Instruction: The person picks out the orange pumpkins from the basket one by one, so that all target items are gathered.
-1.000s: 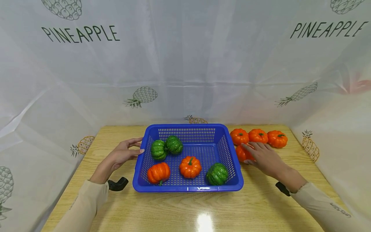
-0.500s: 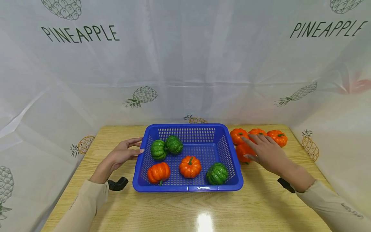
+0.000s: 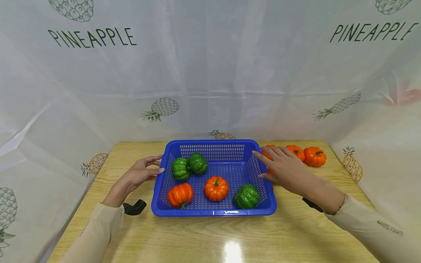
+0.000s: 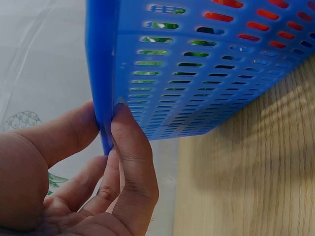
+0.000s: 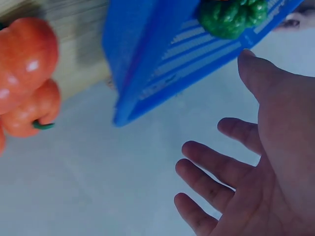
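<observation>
In the head view a blue plastic basket (image 3: 213, 213) stands in the middle of the table. My left hand (image 3: 141, 173) pinches its left rim, with the thumb and index finger on either side in the left wrist view. Above the right rim hovers my right hand (image 3: 287, 170), fingers spread and nothing in it. Inside the basket are three green pumpkins, one at the front right (image 3: 246, 196) and a pair at the back left (image 3: 198, 163). Two orange pumpkins also lie there, one near the middle (image 3: 216, 188) and one at the front left (image 3: 180, 195).
More orange pumpkins stand right of the basket, two of them in plain sight, the outer (image 3: 314, 156) and its neighbour (image 3: 295, 152); my right hand partly covers others. A white pineapple-print sheet (image 3: 210, 65) hangs behind the wooden table (image 3: 184, 237).
My right hand has lifted off the orange pumpkins at the right and moved left, over the basket's right rim. My left hand stays at the left rim, and the basket has kept its place.
</observation>
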`<state>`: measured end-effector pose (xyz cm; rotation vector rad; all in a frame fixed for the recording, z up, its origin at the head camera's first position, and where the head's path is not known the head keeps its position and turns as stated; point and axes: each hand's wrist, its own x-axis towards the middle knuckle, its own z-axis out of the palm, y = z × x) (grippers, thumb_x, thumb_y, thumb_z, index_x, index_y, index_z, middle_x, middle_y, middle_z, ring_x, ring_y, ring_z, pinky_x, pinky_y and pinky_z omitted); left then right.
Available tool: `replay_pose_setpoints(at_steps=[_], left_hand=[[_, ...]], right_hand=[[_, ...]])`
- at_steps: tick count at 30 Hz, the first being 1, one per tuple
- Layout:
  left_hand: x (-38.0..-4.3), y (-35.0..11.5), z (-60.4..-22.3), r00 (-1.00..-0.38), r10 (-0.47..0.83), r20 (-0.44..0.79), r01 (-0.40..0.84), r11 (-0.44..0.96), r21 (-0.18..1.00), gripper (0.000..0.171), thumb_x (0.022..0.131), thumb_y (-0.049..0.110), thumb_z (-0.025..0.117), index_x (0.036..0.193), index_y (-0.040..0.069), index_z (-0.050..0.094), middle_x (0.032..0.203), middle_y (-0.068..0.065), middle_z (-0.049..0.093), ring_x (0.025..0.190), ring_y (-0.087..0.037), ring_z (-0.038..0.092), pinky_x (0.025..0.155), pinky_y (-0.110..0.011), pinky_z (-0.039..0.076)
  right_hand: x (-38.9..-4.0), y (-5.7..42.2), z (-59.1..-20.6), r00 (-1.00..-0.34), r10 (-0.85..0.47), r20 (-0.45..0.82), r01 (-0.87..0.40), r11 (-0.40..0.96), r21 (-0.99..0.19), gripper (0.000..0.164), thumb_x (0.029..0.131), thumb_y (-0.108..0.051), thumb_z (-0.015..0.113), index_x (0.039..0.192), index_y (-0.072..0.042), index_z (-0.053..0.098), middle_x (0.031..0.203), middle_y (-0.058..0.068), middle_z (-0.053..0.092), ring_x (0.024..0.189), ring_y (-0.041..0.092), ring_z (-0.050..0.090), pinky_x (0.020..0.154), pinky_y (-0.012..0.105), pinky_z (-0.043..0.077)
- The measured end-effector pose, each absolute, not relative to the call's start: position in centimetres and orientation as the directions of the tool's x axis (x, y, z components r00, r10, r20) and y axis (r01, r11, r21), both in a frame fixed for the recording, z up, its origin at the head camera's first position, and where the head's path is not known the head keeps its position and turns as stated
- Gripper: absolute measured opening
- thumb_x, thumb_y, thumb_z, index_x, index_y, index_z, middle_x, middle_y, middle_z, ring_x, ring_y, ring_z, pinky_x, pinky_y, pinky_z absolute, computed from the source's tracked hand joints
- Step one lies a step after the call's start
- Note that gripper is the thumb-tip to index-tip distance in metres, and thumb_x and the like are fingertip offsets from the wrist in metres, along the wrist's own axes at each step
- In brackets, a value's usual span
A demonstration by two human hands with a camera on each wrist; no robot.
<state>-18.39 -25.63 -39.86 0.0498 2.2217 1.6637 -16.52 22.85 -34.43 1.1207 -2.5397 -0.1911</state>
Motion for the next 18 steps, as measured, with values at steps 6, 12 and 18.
replay_pose_setpoints(at_steps=[6,12,18], left_hand=[[-18.4,-25.6,-39.8,-0.935,0.233,-0.266,-0.188,0.312,0.932,0.07,0.106,0.006,0.063,0.165,-0.005,0.028,0.147,-0.033,0.043,0.094,-0.013,0.071,0.092,-0.036,0.063],[-18.4,-25.6,-39.9,-0.936,0.234,-0.264,-0.188,0.302,0.935,0.069,0.105,0.005,0.064,0.164,-0.005,0.029,0.147,-0.033,0.043,0.094,-0.013,0.071,0.09,-0.035,0.063],[-18.4,-25.6,-40.0,-0.936,0.236,-0.259,-0.182,0.304,0.935,0.07,0.105,0.006,0.064,0.164,-0.005,0.029,0.147,-0.033,0.043,0.093,-0.013,0.071,0.09,-0.035,0.064]], right_hand=[[-16.8,20.1,-34.2,-0.579,-0.782,0.231,-0.732,0.623,0.276,0.076,0.091,-0.045,0.082,0.151,-0.004,0.057,0.143,0.022,0.061,0.128,0.04,0.06,0.108,0.056,0.051],[-17.1,17.6,-34.7,-0.539,-0.82,0.192,-0.765,0.572,0.296,0.076,0.093,-0.049,0.079,0.151,-0.005,0.057,0.144,0.02,0.061,0.13,0.038,0.06,0.112,0.054,0.049],[-17.2,15.4,-35.5,-0.508,-0.851,0.135,-0.781,0.521,0.345,0.078,0.093,-0.057,0.075,0.152,-0.009,0.057,0.149,0.018,0.059,0.132,0.035,0.06,0.114,0.05,0.048]])
